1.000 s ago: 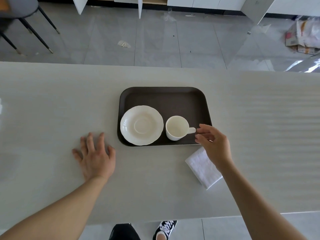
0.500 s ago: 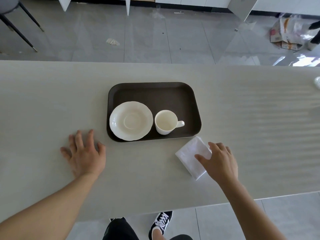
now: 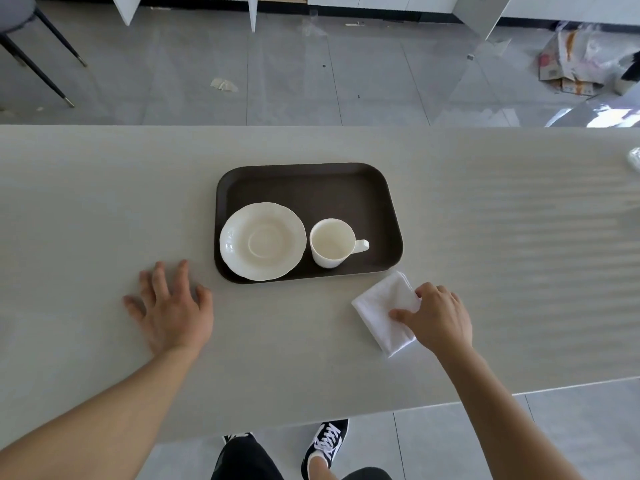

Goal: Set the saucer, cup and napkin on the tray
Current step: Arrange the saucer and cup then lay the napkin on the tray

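White folded napkin (image 3: 382, 311) lies flat on the counter (image 3: 485, 237), just off the tray's near right corner and outside it. The right hand (image 3: 438, 318) rests on the napkin's right half, covering it; the thumb (image 3: 398, 314) presses on the cloth from the near side and the curled fingers (image 3: 427, 289) hook over its far right edge. The grip is closing on the napkin, but the cloth is not lifted, and whether it is firmly pinched cannot be told.

Compared with the frame half a second earlier, the right hand sits further over the napkin, with the fingers more bent. One second earlier the same hand was at the cup handle. The napkin, saucer and cup hold their positions.

Dark brown tray (image 3: 311, 181) lies at the counter centre. The saucer (image 3: 263, 241) occupies its near left part; the cup (image 3: 332, 242) stands upright just right of it, handle pointing right.

The right forearm runs in from the lower right, wrist slightly raised. The left hand (image 3: 171, 311) lies palm down on the counter, fingers spread, grasping nothing, left of the tray and apart from it.
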A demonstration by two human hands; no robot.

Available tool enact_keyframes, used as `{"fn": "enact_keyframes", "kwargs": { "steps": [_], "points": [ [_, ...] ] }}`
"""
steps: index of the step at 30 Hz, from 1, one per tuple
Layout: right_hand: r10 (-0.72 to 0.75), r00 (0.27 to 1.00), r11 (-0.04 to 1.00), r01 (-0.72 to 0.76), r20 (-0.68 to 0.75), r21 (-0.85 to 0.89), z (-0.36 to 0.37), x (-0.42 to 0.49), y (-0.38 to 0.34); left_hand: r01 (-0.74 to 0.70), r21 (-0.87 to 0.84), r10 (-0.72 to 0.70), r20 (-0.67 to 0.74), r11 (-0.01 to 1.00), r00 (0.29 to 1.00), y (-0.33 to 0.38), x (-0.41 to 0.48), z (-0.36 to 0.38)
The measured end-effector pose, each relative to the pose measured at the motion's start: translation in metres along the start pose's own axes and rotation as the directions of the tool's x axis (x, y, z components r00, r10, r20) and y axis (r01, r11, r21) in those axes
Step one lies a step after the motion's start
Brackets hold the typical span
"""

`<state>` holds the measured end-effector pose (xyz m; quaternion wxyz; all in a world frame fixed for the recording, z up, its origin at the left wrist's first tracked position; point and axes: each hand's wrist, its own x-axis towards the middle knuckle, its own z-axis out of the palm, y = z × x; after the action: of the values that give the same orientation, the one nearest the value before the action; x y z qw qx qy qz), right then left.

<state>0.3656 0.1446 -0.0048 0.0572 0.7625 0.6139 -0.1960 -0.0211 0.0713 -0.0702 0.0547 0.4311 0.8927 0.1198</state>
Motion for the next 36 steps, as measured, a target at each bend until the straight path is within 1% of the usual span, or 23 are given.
{"fn": "enact_keyframes", "kwargs": {
  "steps": [5, 6, 7, 9, 11, 14, 16, 20, 23, 28, 31, 34, 36],
  "points": [
    [-0.030, 0.999, 0.998, 0.029, 0.029, 0.060, -0.002, 0.001, -0.003, 0.002, -0.005, -0.002, -0.001, 1.000, 1.000, 0.000, 0.001, 0.002],
    [-0.039, 0.999, 0.995, 0.036, 0.038, 0.092, -0.002, 0.001, -0.002, 0.003, -0.004, -0.003, 0.000, 1.000, 1.000, 0.000, 0.001, 0.002],
    [-0.040, 0.998, 0.986, 0.032, 0.049, 0.163, -0.002, 0.000, -0.001, 0.004, -0.004, -0.004, -0.001, 1.000, 1.000, 0.000, 0.000, 0.002],
    [-0.025, 0.997, 0.922, -0.006, 0.073, 0.386, -0.004, -0.002, 0.002, 0.005, -0.006, -0.005, -0.006, 1.000, 1.000, -0.001, 0.001, 0.003],
    [-0.021, 0.997, 0.844, -0.025, 0.080, 0.536, -0.011, -0.004, 0.006, 0.007, -0.005, -0.007, -0.006, 1.000, 1.000, -0.001, 0.001, 0.003],
    [-0.013, 0.999, 0.779, -0.015, 0.040, 0.626, -0.029, -0.003, 0.011, 0.007, 0.003, -0.007, 0.003, 1.000, 1.000, -0.001, 0.001, 0.004],
    [0.003, 1.000, 0.733, 0.008, -0.015, 0.680, -0.044, 0.004, 0.012, 0.010, 0.004, -0.010, 0.008, 1.000, 1.000, -0.001, 0.001, 0.004],
    [0.052, 0.987, 0.685, 0.073, -0.150, 0.725, -0.067, 0.028, 0.005, 0.008, 0.000, -0.008, -0.002, 1.000, 1.000, 0.000, 0.000, 0.003],
    [0.076, 0.978, 0.670, 0.093, -0.193, 0.737, -0.073, 0.050, -0.008, 0.004, -0.001, -0.004, -0.008, 1.000, 1.000, 0.000, 0.000, 0.003],
    [0.064, 0.991, 0.621, 0.051, -0.116, 0.782, -0.060, 0.076, -0.035, 0.003, 0.000, -0.003, -0.016, 1.000, 1.000, -0.001, 0.000, 0.004],
    [0.104, 0.993, 0.546, -0.005, -0.063, 0.838, -0.048, 0.083, -0.045, -0.001, 0.000, 0.001, -0.022, 1.000, 1.000, 0.000, 0.000, 0.004],
    [0.152, 0.988, 0.464, -0.034, -0.042, 0.885, -0.039, 0.085, -0.052, 0.004, 0.001, -0.004, -0.020, 1.000, 1.000, 0.000, 0.000, 0.003],
    [0.171, 0.985, 0.467, -0.053, -0.031, 0.883, -0.034, 0.086, -0.055, 0.006, 0.000, -0.006, -0.012, 1.000, 1.000, 0.002, -0.001, 0.001]
  ]
}}
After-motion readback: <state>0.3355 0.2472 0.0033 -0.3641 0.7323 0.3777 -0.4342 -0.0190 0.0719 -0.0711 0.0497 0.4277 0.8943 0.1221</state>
